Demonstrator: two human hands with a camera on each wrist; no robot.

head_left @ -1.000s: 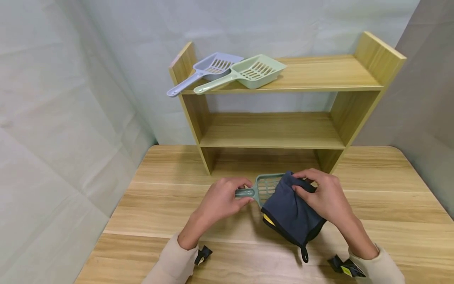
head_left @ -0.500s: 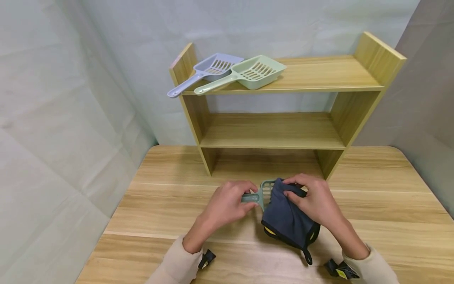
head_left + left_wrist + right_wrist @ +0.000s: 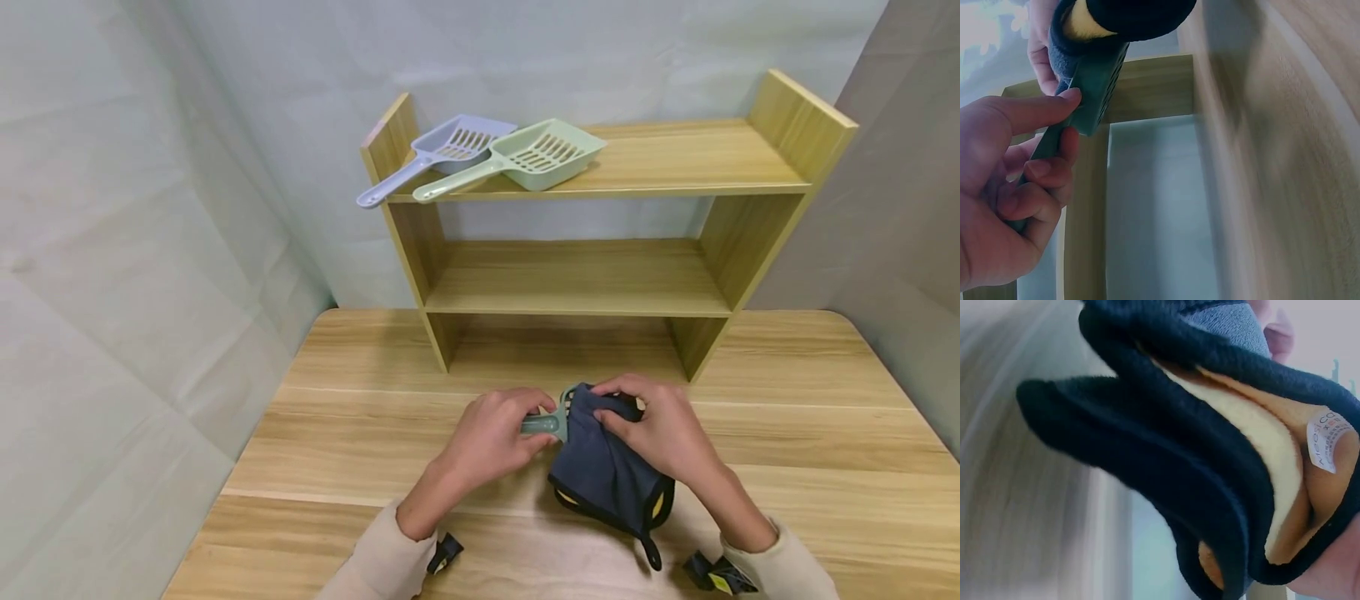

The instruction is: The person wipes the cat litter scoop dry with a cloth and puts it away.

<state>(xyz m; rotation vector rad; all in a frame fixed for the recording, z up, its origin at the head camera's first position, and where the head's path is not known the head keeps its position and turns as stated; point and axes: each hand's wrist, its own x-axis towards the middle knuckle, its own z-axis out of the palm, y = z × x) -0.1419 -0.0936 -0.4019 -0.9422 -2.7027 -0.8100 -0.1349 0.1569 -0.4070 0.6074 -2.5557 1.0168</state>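
Observation:
In the head view my left hand (image 3: 489, 437) grips the handle of a dark green litter scoop (image 3: 542, 424). The left wrist view shows its fingers and thumb wrapped round that handle, the slotted scoop head (image 3: 1096, 94) beyond them. A navy cleaning cloth (image 3: 603, 462) with black edging, a yellow inner side and a hanging loop drapes over most of the scoop head. My right hand (image 3: 666, 429) pinches the cloth's upper edge. Close up in the right wrist view, the folded cloth (image 3: 1141, 440) shows its yellow lining and a white label; it hides most of that hand.
A wooden shelf unit (image 3: 577, 279) stands at the back of the wooden table (image 3: 360, 417). On its top board lie a lavender scoop (image 3: 450, 146) and a pale green scoop (image 3: 540, 158), their handles jutting over the front edge. Pale fabric walls (image 3: 150, 292) surround the table.
The scoop has shifted right and slightly toward the person, with my left hand on it. My right hand has moved a little left with the cloth, which now covers more of the scoop head.

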